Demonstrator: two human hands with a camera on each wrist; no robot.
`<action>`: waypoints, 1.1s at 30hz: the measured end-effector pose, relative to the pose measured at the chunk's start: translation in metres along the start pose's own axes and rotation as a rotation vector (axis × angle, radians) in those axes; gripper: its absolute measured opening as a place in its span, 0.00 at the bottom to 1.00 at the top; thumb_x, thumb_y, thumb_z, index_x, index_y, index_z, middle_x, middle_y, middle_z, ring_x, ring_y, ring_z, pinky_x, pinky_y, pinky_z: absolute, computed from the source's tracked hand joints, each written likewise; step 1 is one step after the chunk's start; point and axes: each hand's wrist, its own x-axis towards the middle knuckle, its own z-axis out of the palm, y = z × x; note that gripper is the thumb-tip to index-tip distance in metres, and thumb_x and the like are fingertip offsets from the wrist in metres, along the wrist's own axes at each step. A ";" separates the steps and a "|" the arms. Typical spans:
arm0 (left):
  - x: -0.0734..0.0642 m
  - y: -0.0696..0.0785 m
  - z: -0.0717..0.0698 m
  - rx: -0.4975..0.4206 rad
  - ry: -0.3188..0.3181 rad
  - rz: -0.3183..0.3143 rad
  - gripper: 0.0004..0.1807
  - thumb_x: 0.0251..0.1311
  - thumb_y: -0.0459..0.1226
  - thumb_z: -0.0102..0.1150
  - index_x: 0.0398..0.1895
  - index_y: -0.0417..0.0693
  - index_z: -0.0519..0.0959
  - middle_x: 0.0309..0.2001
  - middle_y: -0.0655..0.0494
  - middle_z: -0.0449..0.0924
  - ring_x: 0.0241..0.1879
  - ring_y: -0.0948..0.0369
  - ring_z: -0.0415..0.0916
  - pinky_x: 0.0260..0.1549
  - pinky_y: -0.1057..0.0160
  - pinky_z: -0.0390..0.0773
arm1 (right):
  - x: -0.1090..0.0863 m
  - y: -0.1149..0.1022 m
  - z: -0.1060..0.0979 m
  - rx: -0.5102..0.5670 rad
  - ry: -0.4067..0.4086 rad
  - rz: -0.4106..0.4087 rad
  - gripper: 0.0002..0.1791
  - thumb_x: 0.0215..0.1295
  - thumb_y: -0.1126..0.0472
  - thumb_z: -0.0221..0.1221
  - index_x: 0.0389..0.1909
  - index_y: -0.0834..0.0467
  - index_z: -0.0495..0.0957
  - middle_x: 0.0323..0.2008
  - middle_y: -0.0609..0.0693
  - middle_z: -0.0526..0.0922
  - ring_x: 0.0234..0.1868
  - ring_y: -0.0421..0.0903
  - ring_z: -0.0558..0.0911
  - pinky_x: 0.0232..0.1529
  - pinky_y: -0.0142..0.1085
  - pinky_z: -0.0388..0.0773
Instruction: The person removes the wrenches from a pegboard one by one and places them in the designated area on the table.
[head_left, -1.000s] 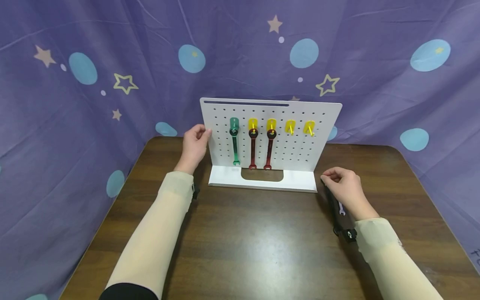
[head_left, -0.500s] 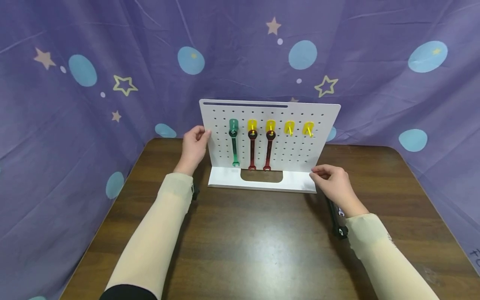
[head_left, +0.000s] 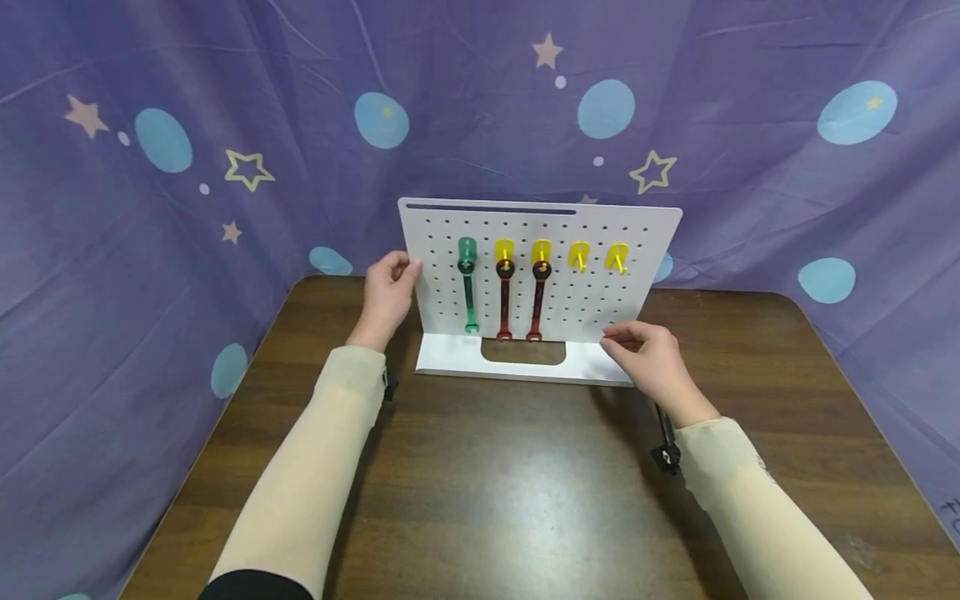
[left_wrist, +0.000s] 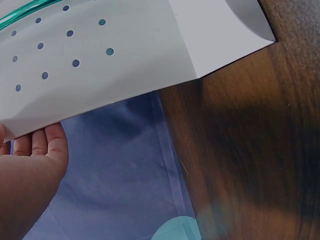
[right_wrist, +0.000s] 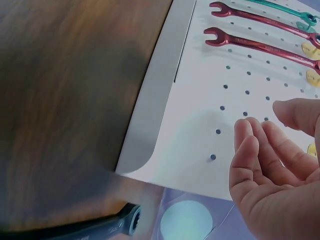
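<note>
The white pegboard (head_left: pixel 558 292) stands upright on its flat foot at the back of the table (head_left: pixel 465 467). A green wrench (head_left: pixel 470 296) hangs on a green hook (head_left: pixel 467 247) at its left; beside it two red wrenches (head_left: pixel 538 304) hang from yellow hooks (head_left: pixel 504 248), jaw ends downward. Further right, two bare hooks (head_left: pixel 578 255) carry nothing.

The left hand (head_left: pixel 390 300) pinches the board's left edge, thumb in front and fingers behind. The right hand (head_left: pixel 651 358) is in front of the lower right corner, well apart from the left, its fingers loosely bent, thumb away from them, with nothing in its grasp; I cannot tell whether the fingertips touch the board. The right wrist view also shows a dark wrench (right_wrist: pixel 95 228) on the table, near the foot.

I judge the step in hand to be steadying the board with the left while the right is placed at the hanging side. A next move there would call for keeping that left pinch firm and the right fingers clear of the hanging wrenches. Behind everything hangs a purple cloth (head_left: pixel 480 100) with stars and blue ovals
</note>
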 end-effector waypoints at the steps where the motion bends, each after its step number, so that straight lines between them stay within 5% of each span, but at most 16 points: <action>1: 0.000 0.000 0.000 -0.001 0.000 0.000 0.09 0.73 0.33 0.58 0.42 0.31 0.80 0.28 0.49 0.71 0.28 0.60 0.65 0.27 0.66 0.66 | 0.001 -0.001 0.001 0.005 0.003 -0.008 0.12 0.68 0.63 0.66 0.48 0.66 0.85 0.39 0.55 0.87 0.40 0.49 0.85 0.43 0.41 0.80; 33: 0.000 0.000 0.001 -0.004 -0.001 -0.019 0.09 0.73 0.33 0.58 0.43 0.32 0.81 0.30 0.49 0.73 0.29 0.60 0.65 0.28 0.66 0.67 | 0.025 -0.041 0.026 0.112 -0.024 -0.057 0.13 0.69 0.63 0.66 0.49 0.65 0.84 0.41 0.52 0.86 0.41 0.48 0.84 0.45 0.45 0.80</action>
